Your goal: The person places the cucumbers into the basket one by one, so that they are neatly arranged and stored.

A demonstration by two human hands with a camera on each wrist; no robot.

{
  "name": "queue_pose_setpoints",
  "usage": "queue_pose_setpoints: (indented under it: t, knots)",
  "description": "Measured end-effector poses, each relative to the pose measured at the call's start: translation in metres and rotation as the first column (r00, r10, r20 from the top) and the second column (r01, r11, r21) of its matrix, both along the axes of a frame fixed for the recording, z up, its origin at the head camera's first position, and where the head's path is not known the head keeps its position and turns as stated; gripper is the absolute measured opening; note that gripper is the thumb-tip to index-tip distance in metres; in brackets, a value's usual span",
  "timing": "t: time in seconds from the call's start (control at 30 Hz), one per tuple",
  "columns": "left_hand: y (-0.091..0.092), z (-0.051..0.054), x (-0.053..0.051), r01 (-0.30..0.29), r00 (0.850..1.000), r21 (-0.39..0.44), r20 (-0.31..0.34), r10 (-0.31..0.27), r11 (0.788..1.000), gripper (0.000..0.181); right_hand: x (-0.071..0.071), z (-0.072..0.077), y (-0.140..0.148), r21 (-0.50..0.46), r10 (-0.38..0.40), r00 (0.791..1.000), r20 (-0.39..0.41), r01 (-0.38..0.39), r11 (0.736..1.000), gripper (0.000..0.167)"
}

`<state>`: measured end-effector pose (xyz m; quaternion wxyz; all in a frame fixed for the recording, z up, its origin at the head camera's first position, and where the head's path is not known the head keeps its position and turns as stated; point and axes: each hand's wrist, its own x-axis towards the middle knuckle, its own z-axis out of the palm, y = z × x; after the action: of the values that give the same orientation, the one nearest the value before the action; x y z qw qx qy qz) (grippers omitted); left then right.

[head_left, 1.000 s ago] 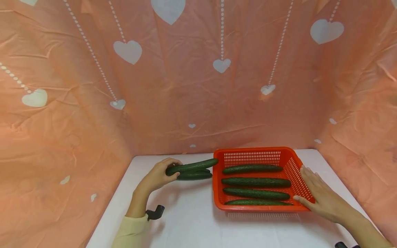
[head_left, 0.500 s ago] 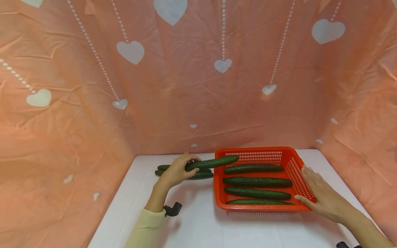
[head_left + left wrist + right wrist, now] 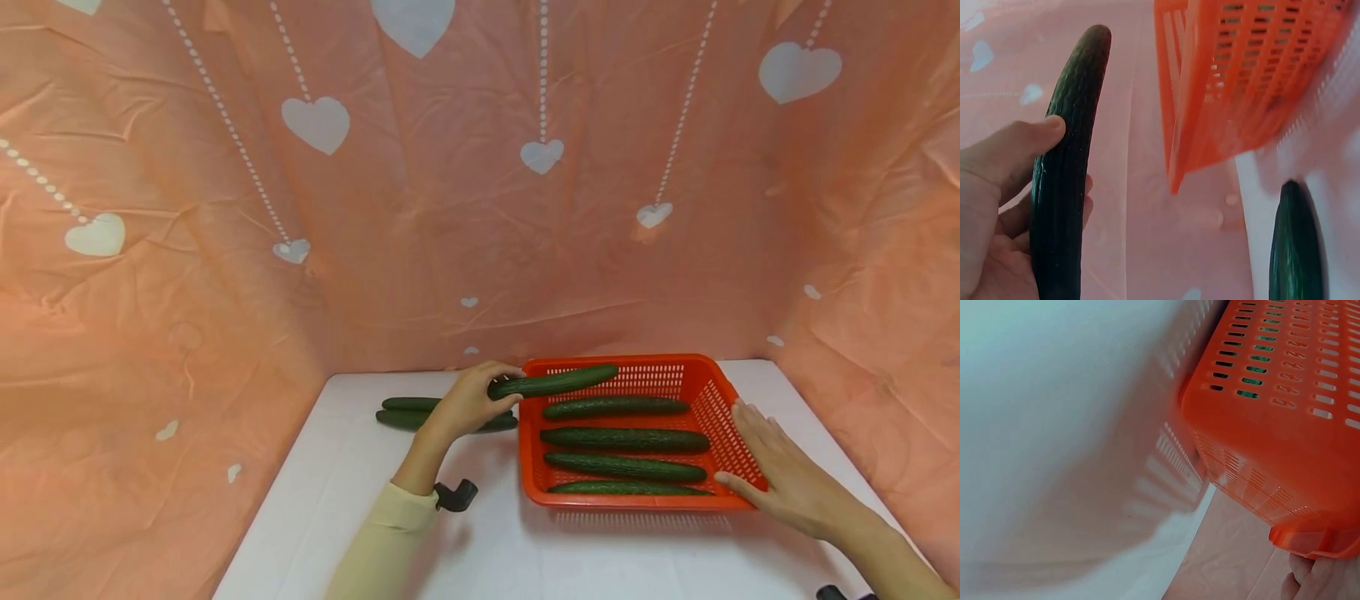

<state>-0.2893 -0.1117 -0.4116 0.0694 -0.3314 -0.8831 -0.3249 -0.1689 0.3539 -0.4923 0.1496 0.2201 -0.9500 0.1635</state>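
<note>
My left hand point(image 3: 470, 402) grips a dark green cucumber point(image 3: 555, 382) near its left end. The thumb point(image 3: 1054, 128) lies along one side of it and fingertips show on the other. The cucumber's free end reaches over the left rim of a red plastic basket point(image 3: 528, 483), tilted slightly upward. Several cucumbers point(image 3: 625, 439) lie inside the basket in rows, roughly parallel. My right hand point(image 3: 787, 483) rests against the basket's right rim, fingers straight and thumb spread toward the front corner. Only some right fingers show beneath the rim in the right wrist view.
Two more cucumbers point(image 3: 397, 418) lie side by side on the white tabletop point(image 3: 300, 517), left of the basket and partly behind my left hand. A pinkish-orange cloth point(image 3: 420, 217) with white hearts hangs behind and on both sides.
My left hand has carried the cucumber rightward from above the other two, so its end now hangs over the basket. My right hand has stayed at the rim.
</note>
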Motion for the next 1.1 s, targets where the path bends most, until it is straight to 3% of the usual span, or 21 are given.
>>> queue_pose_setpoints:
  t: [0.43,0.7,1.1]
  knots:
    - [0.042,0.002,-0.003,0.025,0.997,-0.052,0.073,-0.021,0.998,0.034,0.003,0.001,0.001,-0.003,-0.005,1.000,-0.010,0.005,1.000,0.102]
    - [0.062,0.009,-0.006,0.018,0.993,-0.086,0.119,-0.007,0.996,0.035,0.002,0.001,0.002,0.007,-0.017,1.000,-0.010,0.017,1.000,0.103]
    - [0.098,0.004,-0.016,0.035,0.983,-0.078,0.184,-0.020,0.996,0.032,0.001,-0.002,0.000,-0.013,-0.002,1.000,-0.022,0.002,1.000,0.102]
